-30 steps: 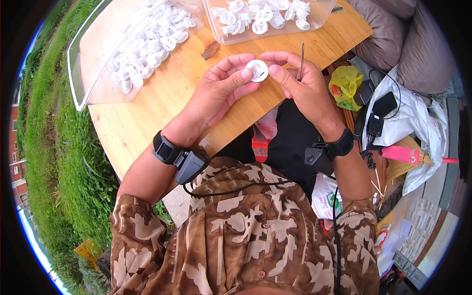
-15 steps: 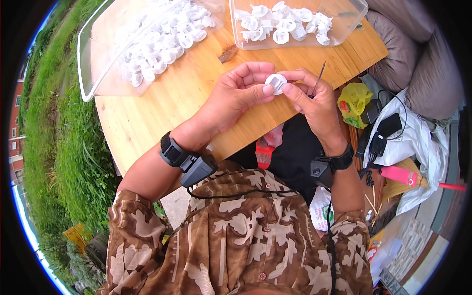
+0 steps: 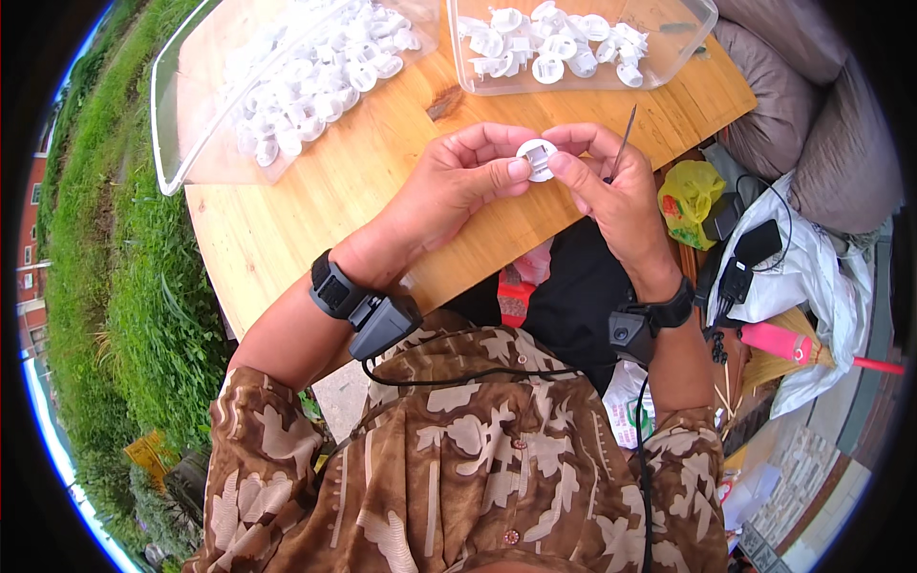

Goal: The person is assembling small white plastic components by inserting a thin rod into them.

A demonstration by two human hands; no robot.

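Observation:
A small round white plastic part [image 3: 537, 159] with a rectangular recess in its face is held up over the near edge of the wooden table. My left hand [image 3: 466, 180] pinches its left side between thumb and fingers. On the other side, my right hand [image 3: 611, 186] grips the rim with thumb and forefinger. That same hand also keeps a thin dark screwdriver-like tool [image 3: 627, 134] tucked in its fingers, shaft pointing up and away; its handle is mostly hidden. Both wrists carry strapped-on black devices.
Beyond my hands stand two clear plastic bins, a left bin [image 3: 163, 124] and a right bin [image 3: 702, 31], holding many similar white parts. The wooden table [image 3: 315, 205] lies beneath. A yellow plastic bag [image 3: 690, 196], cables, a broom and grey cushions [image 3: 845, 143] are on the right.
The white part has been tilted in my fingers, so its recess shows differently. My right hand and the tool have shifted slightly; both hands keep their hold.

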